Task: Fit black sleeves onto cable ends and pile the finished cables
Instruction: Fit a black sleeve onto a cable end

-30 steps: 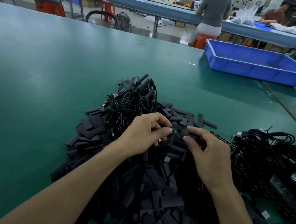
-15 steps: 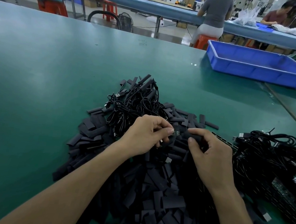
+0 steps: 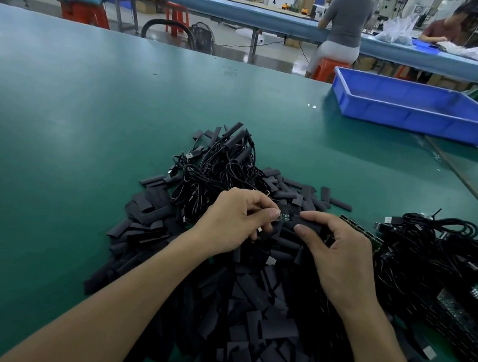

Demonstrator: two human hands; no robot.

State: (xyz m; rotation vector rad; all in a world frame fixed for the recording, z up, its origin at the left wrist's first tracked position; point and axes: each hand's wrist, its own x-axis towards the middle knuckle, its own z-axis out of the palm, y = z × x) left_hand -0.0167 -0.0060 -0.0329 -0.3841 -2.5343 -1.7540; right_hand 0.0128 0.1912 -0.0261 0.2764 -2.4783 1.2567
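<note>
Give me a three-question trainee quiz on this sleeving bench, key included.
1. True or false: the left hand holds nothing.
2. Which holds the sleeve? A) left hand B) right hand C) neither
3. Fill in: the tray beyond the cable pile is ____ in colour.
Key: 1 false, it pinches a cable end; 2 B; 3 blue.

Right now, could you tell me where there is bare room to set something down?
Bare green mat lies left of the sleeve heap and beyond the cable bundle, toward the blue tray. Crowded around the left hand and right hand, and rightward among cables and circuit boards.
</note>
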